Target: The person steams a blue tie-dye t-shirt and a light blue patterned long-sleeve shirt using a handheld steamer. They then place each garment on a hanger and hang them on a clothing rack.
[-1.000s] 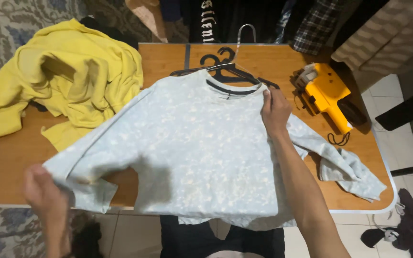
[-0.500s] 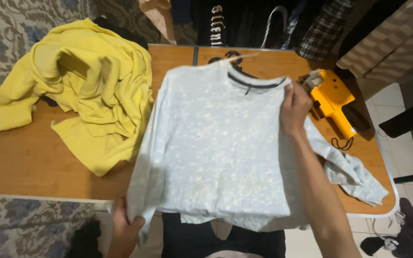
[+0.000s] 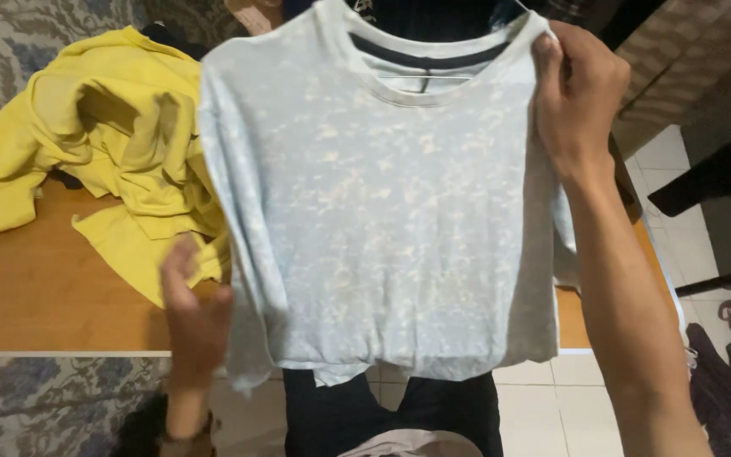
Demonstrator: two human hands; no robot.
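A pale blue mottled shirt point(image 3: 382, 203) with a dark collar lining hangs upright in front of me, lifted off the wooden table point(image 3: 35, 296). My right hand point(image 3: 581, 101) grips it at the right shoulder beside the neckline. My left hand point(image 3: 192, 317) is low at the shirt's left edge, fingers spread, touching the folded-back left sleeve near the hem. The shirt hides most of the table's middle and right.
A crumpled yellow garment point(image 3: 103, 144) lies on the table's left half. Patterned carpet point(image 3: 44, 398) borders the table on the left, white floor tiles point(image 3: 543, 406) below. Dark clothes hang beyond the table. More dark fabric lies on the floor at the far right.
The shirt went from lying flat on the table, to having its left sleeve folded in, to being raised upright. My right hand lifted the shoulder; my left hand moved up along the left edge.
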